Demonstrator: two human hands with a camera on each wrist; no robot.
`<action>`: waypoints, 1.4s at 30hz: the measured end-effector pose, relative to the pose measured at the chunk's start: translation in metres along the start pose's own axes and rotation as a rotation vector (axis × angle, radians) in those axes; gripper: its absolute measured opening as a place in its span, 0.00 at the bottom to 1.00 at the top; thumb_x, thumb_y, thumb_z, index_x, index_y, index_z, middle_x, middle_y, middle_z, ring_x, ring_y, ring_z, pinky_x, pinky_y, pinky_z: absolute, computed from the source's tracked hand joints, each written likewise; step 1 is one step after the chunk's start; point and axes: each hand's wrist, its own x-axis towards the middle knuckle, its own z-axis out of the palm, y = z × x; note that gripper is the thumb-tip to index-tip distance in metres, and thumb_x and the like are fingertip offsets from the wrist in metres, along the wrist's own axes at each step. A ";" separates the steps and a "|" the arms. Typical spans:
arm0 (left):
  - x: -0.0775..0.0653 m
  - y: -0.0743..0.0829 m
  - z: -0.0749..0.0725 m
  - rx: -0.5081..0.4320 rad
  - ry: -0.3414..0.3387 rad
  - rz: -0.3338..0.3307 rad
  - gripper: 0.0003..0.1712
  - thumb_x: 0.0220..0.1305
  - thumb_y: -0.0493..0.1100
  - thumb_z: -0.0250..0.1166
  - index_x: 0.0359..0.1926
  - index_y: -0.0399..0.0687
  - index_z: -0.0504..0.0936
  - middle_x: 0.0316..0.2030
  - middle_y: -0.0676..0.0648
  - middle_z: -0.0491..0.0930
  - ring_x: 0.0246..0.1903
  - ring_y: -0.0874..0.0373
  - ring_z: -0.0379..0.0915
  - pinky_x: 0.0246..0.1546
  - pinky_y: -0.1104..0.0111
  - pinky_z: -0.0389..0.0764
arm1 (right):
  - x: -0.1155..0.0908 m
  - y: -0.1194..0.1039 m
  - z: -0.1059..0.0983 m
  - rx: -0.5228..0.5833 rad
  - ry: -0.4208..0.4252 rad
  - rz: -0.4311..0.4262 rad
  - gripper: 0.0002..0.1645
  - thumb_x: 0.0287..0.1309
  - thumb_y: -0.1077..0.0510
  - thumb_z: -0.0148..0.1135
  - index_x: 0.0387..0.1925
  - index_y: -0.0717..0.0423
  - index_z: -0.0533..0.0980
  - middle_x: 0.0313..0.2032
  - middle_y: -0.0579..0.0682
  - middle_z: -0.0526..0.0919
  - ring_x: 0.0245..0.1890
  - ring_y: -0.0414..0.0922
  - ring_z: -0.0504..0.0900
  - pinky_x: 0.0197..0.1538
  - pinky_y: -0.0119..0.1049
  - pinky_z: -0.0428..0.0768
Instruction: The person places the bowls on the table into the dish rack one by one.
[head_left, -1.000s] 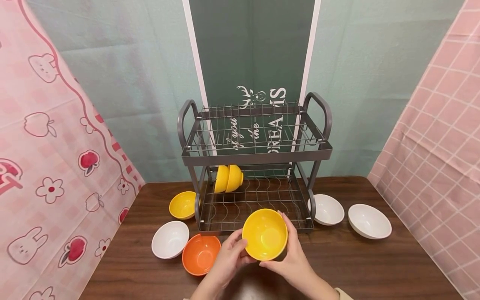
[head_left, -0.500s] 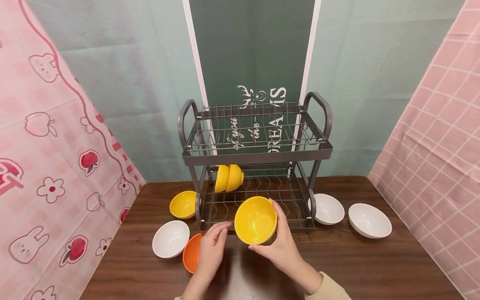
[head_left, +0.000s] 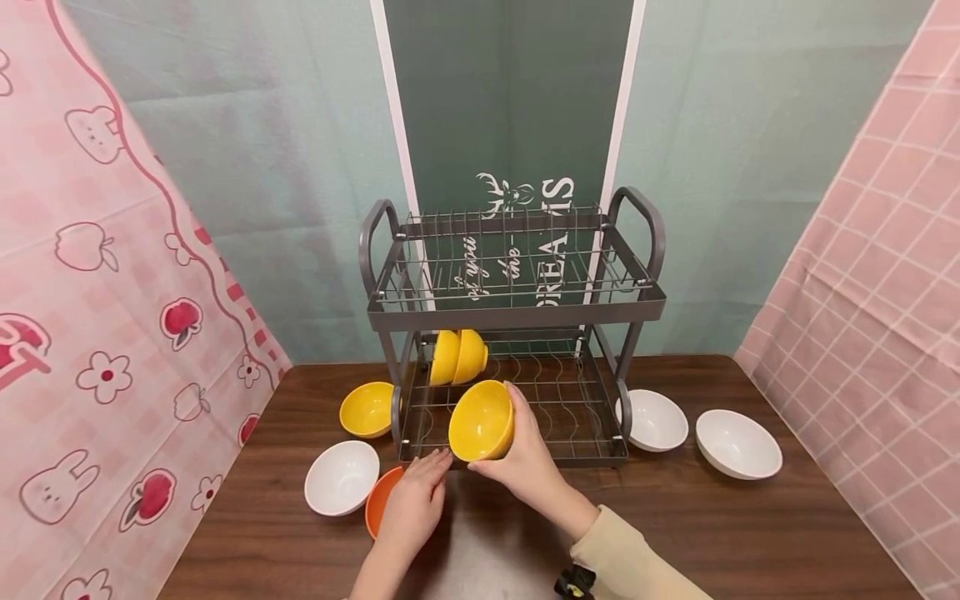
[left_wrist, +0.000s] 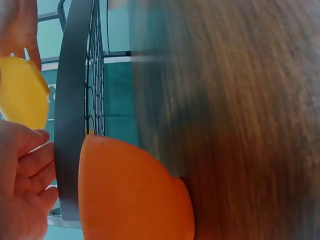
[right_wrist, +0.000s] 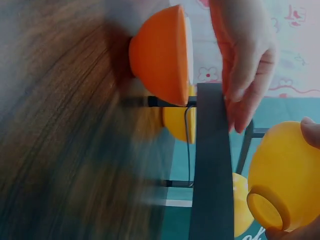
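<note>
My right hand point(head_left: 528, 458) grips a yellow bowl point(head_left: 480, 422) by its side, thumb below and fingers at the far rim. The bowl is tilted, its mouth toward the head camera, in front of the rack's lower tier. My left hand point(head_left: 412, 506) is at the left part of the rack's front edge, fingers extended and holding nothing; in the right wrist view its fingertips point(right_wrist: 240, 117) lie by the dark front bar point(right_wrist: 212, 160). An orange bowl point(head_left: 381, 498) sits partly hidden under that hand. Two yellow bowls point(head_left: 457, 358) stand on edge, nested, at the lower tier's left.
The two-tier grey dish rack point(head_left: 517, 315) stands on a brown wooden table point(head_left: 705, 533). Left of it are a yellow bowl point(head_left: 366, 410) and a white bowl point(head_left: 342, 478). Two white bowls, a nearer one point(head_left: 656, 421) and an outer one point(head_left: 738, 444), lie to its right.
My left hand has let go of the yellow bowl and moved left to the rack's front edge. My right hand has carried the bowl left and toward the rack, tilting it more.
</note>
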 end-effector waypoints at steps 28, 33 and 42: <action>0.004 0.000 0.005 -0.057 0.037 -0.037 0.17 0.47 0.30 0.59 0.40 0.45 0.82 0.41 0.48 0.81 0.45 0.55 0.76 0.53 0.56 0.71 | 0.052 0.002 0.044 -0.234 -0.147 -0.028 0.64 0.23 0.49 0.75 0.64 0.54 0.50 0.64 0.51 0.55 0.61 0.51 0.59 0.58 0.46 0.68; 0.004 0.000 0.005 -0.060 0.048 -0.033 0.16 0.46 0.30 0.59 0.39 0.44 0.83 0.41 0.48 0.82 0.45 0.55 0.76 0.53 0.56 0.71 | 0.058 -0.003 0.049 -0.283 -0.175 -0.051 0.62 0.24 0.49 0.75 0.63 0.53 0.51 0.63 0.52 0.58 0.60 0.50 0.61 0.59 0.44 0.68; 0.004 0.000 0.006 -0.067 0.075 -0.020 0.17 0.46 0.29 0.59 0.38 0.45 0.83 0.40 0.49 0.82 0.44 0.55 0.76 0.53 0.57 0.71 | 0.062 -0.010 0.055 -0.415 -0.217 -0.116 0.60 0.27 0.47 0.74 0.63 0.53 0.53 0.64 0.52 0.56 0.64 0.49 0.58 0.63 0.45 0.63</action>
